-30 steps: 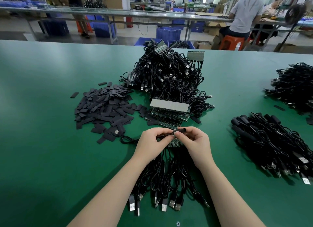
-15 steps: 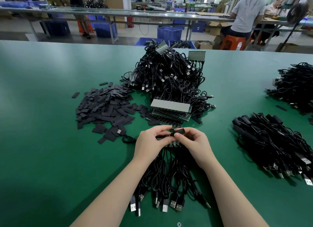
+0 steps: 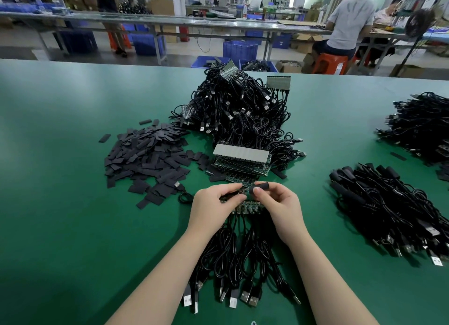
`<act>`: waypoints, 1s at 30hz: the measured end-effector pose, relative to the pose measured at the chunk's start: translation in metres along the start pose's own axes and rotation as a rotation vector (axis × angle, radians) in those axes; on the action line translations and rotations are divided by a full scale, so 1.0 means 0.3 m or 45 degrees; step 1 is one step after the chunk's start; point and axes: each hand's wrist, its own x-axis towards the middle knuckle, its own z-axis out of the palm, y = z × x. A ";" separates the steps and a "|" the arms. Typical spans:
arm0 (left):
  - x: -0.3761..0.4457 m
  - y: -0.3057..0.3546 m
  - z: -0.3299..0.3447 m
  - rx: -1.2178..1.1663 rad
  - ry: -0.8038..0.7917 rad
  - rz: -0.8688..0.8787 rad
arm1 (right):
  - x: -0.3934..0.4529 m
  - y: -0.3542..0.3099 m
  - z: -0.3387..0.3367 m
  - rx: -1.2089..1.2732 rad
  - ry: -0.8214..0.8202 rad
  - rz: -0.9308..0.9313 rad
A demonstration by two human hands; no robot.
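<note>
My right hand [image 3: 279,205] pinches a short black sleeve [image 3: 262,185] between thumb and fingers, its open end facing left. My left hand [image 3: 213,203] pinches a small green circuit board [image 3: 239,191] at the end of a black cable, right at the sleeve's mouth. Under both hands lies a strip of joined green boards [image 3: 247,207] whose black USB cables [image 3: 233,264] run toward me. How far the board sits inside the sleeve is hidden by my fingers.
A heap of flat black sleeves [image 3: 148,157] lies to the left. Behind my hands are stacked board panels [image 3: 241,159] and a big tangle of cables [image 3: 240,113]. Sleeved cables [image 3: 388,210] pile up at right, more cables [image 3: 422,128] farther right. People sit at a far bench.
The black sleeve in my right hand has opened from flat to round and now sits at the board's end. Both hands stay at the same spot.
</note>
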 end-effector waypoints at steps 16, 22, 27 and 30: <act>-0.006 0.002 0.000 0.063 -0.036 0.089 | -0.005 -0.007 0.003 -0.115 -0.059 -0.017; -0.010 0.009 -0.002 0.069 -0.076 0.121 | -0.004 0.001 0.011 -0.137 -0.080 -0.022; -0.007 0.009 -0.005 0.091 -0.060 0.109 | 0.001 0.004 0.013 -0.173 -0.085 -0.025; -0.007 0.007 -0.002 0.085 -0.068 0.108 | 0.002 0.004 0.017 -0.187 -0.068 -0.033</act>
